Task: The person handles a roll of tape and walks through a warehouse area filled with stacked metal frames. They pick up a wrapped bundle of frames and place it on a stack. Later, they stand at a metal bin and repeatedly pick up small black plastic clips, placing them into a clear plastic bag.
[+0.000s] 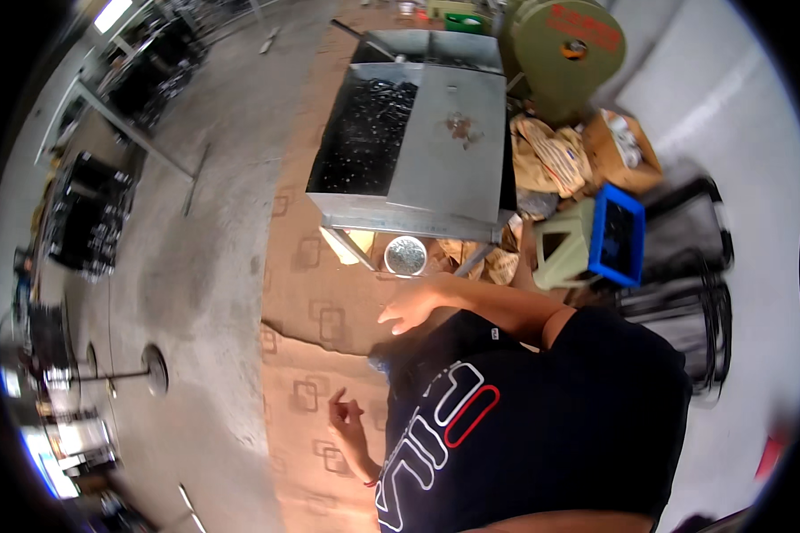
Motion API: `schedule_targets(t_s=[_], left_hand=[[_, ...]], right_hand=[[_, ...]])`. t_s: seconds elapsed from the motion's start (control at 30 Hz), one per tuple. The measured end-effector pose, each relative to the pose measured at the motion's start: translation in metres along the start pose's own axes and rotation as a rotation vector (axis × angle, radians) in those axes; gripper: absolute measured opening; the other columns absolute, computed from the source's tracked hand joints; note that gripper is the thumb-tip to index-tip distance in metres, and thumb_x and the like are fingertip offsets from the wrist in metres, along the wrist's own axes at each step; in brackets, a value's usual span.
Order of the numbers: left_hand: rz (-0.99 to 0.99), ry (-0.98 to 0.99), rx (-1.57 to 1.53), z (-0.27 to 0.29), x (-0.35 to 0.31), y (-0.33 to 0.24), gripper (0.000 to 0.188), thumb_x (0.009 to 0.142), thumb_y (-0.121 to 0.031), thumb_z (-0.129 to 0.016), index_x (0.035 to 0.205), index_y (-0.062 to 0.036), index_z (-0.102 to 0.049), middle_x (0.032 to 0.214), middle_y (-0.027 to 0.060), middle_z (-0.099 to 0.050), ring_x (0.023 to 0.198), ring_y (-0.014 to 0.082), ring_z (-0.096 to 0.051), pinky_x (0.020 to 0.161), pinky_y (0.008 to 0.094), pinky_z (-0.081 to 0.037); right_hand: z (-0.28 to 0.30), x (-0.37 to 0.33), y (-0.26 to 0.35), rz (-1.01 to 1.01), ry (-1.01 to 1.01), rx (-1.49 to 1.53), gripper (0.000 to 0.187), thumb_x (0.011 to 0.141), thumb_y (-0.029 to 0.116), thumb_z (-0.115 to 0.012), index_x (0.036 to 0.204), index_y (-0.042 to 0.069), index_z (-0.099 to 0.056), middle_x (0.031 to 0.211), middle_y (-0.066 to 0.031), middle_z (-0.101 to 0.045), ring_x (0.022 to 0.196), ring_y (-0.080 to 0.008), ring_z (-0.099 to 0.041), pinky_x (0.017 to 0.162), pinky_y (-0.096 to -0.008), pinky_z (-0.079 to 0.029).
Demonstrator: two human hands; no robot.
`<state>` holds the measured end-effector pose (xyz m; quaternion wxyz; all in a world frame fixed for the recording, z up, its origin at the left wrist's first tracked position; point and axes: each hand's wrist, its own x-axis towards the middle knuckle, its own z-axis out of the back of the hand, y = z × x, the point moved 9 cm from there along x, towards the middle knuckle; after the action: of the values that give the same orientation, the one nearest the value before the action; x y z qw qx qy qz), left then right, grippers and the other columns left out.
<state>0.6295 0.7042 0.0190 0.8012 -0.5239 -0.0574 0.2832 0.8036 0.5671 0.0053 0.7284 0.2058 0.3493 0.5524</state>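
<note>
My right hand (413,303) reaches out with its fingers loosely stretched and nothing visible in it. It hovers beside my dark trousers, nearest to a white bucket (406,257) of small grey pieces under a metal bin table. My left hand (346,419) is lower in the picture, over the brown patterned floor covering (307,311), a red band on its wrist. Its fingers are partly bent and apart, with nothing seen between them. The metal bin table (453,133) holds a heap of small dark parts (364,133) beside a flat metal cover.
A pale green stool (564,249) stands at the right against a blue-framed crate (617,235). Behind it are brown sacks (551,155), a cardboard box (622,151) and a large green machine wheel (567,53). Black-framed chairs (684,329) stand by the wall. Racks of dark parts (89,213) are far left.
</note>
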Motion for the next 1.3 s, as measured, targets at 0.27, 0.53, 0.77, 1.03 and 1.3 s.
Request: schedule_targets(t_s=[0.27,0.53,0.77,1.03,1.3], left_hand=[[-0.295,0.131,0.195,0.113,0.156,-0.039,0.028,0.076,0.002,-0.054,0.104,-0.0037,-0.054,0.053,0.0000,-0.044,0.051,0.0072,-0.042,0.049,0.0219,-0.036],[-0.398,0.460,0.040,0.041,0.271,-0.078,0.029,0.077,0.005,-0.052,0.105,-0.0009,-0.053,0.065,0.0008,-0.050,0.061,0.0087,-0.047,0.060,0.0229,-0.040],[-0.695,0.851,0.323,-0.032,0.323,-0.162,0.030,0.078,-0.006,-0.057,0.106,0.0007,-0.050,0.090,0.0117,-0.056,0.084,0.0221,-0.053,0.075,0.0330,-0.040],[-0.721,1.287,0.306,-0.086,0.381,-0.214,0.041,0.078,-0.008,-0.058,0.115,0.0002,-0.043,0.107,0.0153,-0.048,0.100,0.0259,-0.045,0.087,0.0329,-0.033],[-0.579,1.774,0.105,-0.123,0.441,-0.264,0.053,0.077,-0.010,-0.060,0.124,-0.0002,-0.036,0.124,0.0190,-0.040,0.116,0.0296,-0.038,0.099,0.0329,-0.026]], right_hand=[[0.062,0.066,0.034,-0.155,-0.268,0.110,0.040,0.083,0.030,-0.046,0.114,0.005,-0.050,0.099,-0.0176,-0.058,0.089,-0.0330,-0.056,0.077,-0.0413,-0.043],[0.145,0.101,0.029,-0.081,-0.734,0.431,0.032,0.084,0.020,-0.048,0.112,0.005,-0.051,0.094,-0.0136,-0.060,0.086,-0.0265,-0.057,0.075,-0.0342,-0.043],[0.252,0.179,0.026,0.234,-1.053,0.360,0.028,0.084,0.019,-0.048,0.108,0.006,-0.052,0.102,-0.0078,-0.056,0.097,-0.0261,-0.051,0.085,-0.0374,-0.038],[0.326,0.205,-0.028,0.050,-1.129,0.118,0.029,0.082,0.019,-0.051,0.110,0.008,-0.051,0.094,-0.0089,-0.058,0.089,-0.0235,-0.053,0.080,-0.0364,-0.041],[0.369,0.132,-0.117,-0.248,-1.841,-0.015,0.014,0.076,0.010,-0.049,0.080,0.005,-0.062,0.069,-0.0088,-0.059,0.062,-0.0238,-0.057,0.057,-0.0316,-0.044]])
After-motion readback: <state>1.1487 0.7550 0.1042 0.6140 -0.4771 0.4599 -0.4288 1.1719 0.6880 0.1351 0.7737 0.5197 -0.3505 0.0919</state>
